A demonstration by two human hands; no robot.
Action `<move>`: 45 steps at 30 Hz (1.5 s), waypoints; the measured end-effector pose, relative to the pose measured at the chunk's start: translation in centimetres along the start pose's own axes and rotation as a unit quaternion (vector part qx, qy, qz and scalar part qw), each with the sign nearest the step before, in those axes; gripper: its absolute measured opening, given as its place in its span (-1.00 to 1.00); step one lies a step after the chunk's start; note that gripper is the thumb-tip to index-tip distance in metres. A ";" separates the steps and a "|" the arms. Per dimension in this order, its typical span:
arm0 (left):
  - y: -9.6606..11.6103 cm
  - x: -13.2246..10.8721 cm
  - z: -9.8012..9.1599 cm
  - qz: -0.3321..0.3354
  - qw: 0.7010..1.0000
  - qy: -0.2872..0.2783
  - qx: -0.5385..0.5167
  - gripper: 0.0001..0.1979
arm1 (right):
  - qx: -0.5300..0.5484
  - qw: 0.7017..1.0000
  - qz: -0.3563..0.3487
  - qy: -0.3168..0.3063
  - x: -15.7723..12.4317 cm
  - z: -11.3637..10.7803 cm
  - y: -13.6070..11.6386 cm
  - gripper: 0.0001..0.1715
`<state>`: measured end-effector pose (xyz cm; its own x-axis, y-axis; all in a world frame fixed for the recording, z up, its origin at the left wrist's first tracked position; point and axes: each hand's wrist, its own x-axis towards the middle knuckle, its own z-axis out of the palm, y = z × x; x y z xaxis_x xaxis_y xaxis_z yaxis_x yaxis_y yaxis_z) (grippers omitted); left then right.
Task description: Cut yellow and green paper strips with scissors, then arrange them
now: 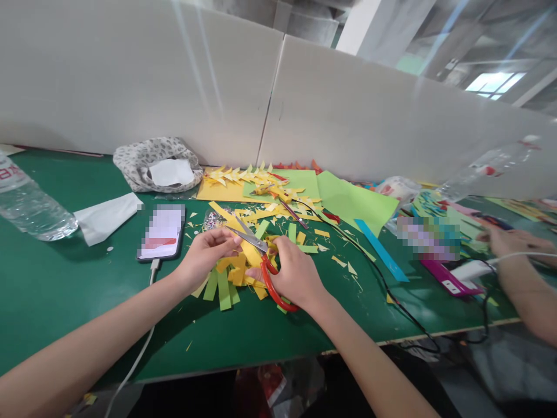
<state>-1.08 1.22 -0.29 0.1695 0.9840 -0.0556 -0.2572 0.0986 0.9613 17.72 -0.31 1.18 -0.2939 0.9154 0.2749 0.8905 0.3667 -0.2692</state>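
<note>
red-handled scissors (262, 245) diagonal in right hand (295, 270), blades (249, 237) forward-left

Your left forearm (104, 325) extends from lower left, your right forearm (365, 351) from lower right; both bare, converging. Left grip (209, 252): thumb and forefinger pinched together. Right grip (296, 270): near the left, fingers curled, thumb pointing leftward.

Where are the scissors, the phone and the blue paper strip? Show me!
Scissors (267, 278): head view, on the red handle.
Phone (162, 232): head view, on its screen.
Blue paper strip (382, 249): head view, on its middle.
</note>
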 end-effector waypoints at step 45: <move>-0.4 0.3 -0.2 -0.017 0.999 -0.018 -0.029 -0.88 | 0.024 0.999 0.001 0.047 0.3 1.1 0.4 -0.49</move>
<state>-1.09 1.51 -0.78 0.2133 0.9740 -0.0764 -0.3056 0.1408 0.9417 17.59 0.31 0.19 -0.2561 0.8977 0.3585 0.8728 0.3741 -0.3133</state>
